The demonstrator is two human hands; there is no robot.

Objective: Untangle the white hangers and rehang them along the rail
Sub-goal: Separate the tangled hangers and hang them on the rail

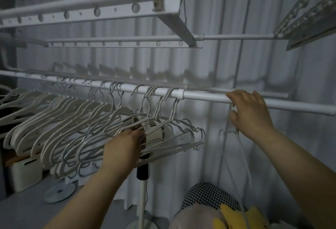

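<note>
- Left hand point(125, 147) pushed into the tangled white hangers point(72, 128); fingers hidden, grip cannot be told.
- Right hand point(251, 110) pinches a lone hanger point(228, 131) by its hook at the rail point(200, 97).
- Bunch hangs left along the rail's length, so the left hand is nearer.

A home laundry corner: an overhead white drying rack point(116, 10) spans the view from 9 to 3 o'clock, its lower rail point(200, 96) crowded with white hangers point(63, 119) at 9 o'clock. A standing fan point(156, 128) sits near 6 o'clock, a storage box point(25, 172) at 8 o'clock, a yellow soft toy point(236, 216) at 5 o'clock.
</note>
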